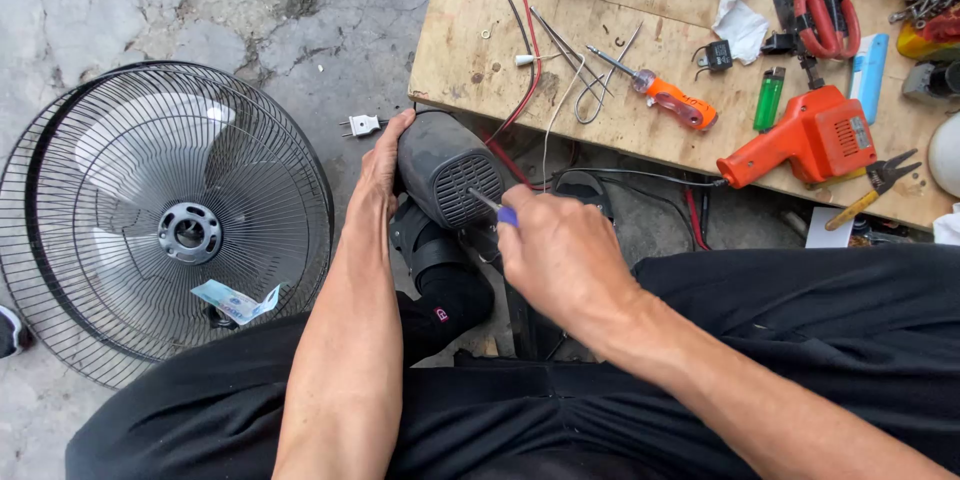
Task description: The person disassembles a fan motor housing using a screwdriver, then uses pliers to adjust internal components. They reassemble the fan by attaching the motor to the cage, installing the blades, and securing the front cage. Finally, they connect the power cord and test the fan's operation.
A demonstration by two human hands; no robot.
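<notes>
Item: grey fan motor housing [448, 172], between my knees below the table [470, 60]. My left hand [380, 165] grips its side; my right hand [560, 250] grasps a blue-handled screwdriver [492, 208] against its vent.

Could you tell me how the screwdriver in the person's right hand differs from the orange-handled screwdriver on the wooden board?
The held screwdriver has a blue handle; the orange-handled screwdriver lies loose on the wooden board. The held one's tip meets the grey motor housing; the other touches no work. Both have slim metal shafts.
</notes>
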